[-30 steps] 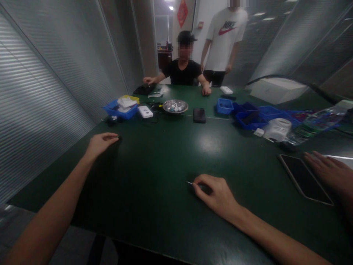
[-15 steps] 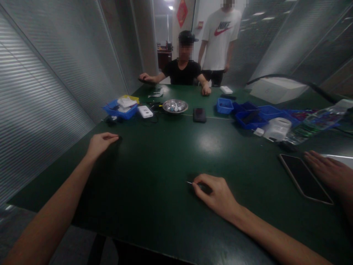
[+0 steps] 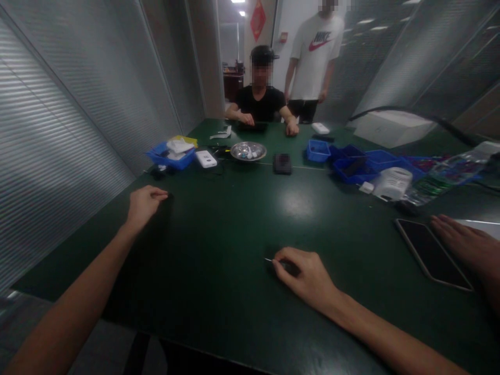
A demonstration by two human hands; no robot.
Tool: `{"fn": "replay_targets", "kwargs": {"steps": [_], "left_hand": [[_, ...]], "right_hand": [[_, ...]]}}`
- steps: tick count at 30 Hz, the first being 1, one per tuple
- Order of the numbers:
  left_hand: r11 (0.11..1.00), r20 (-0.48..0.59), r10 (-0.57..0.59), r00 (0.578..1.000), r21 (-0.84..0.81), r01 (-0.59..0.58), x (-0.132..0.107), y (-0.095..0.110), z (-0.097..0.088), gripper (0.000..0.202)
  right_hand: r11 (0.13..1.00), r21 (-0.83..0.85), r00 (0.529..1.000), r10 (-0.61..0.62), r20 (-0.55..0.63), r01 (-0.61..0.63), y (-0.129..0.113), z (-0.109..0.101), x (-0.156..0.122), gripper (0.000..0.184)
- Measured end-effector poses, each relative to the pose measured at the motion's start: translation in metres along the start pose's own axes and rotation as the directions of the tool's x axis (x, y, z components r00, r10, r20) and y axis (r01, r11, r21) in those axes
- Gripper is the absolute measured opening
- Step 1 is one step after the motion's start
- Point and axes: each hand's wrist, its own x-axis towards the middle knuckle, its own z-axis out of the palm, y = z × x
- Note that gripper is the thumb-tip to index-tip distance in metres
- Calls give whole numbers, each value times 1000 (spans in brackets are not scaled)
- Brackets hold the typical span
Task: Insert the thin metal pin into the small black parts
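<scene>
My right hand [image 3: 308,278] pinches a thin pin [image 3: 269,259] between thumb and forefinger, resting mid-way across the green surface [image 3: 219,229]. My left hand [image 3: 144,203] lies curled closed, well apart, near the surface's left edge.

Surface [image 3: 219,224] open between left hand [image 3: 144,204] and right hand [image 3: 308,276]. Far row of blue bins [image 3: 351,164] and metal bowl [image 3: 248,150] blocks. Phone [image 3: 432,253] and co-worker's hand [image 3: 464,245] at right.

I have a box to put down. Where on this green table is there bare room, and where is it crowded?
The dark green table is barest between the left hand, the right hand and the small black phone. Another runs from the right hand to the large dark-screened phone. Crowded: the blue plastic trays and round metal dish beyond.
</scene>
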Motion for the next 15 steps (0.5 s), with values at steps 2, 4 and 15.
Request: {"fn": "replay_targets", "kwargs": {"steps": [2,4,15], "left_hand": [[1000,-2,25,1000,-2,-25,-2,1,0,26],[999,5,35,999,-2,-35,-3,3,-2,26],[997,9,63,998,39,-64,-6,9,-5,20]], "right_hand": [[1000,-2,1000,-2,0,2,0,0,-1,15],[1000,-5,1000,-3,1,3,0,-1,-1,15],[1000,-1,1000,-7,8,7,-2,-3,-2,14]]}}
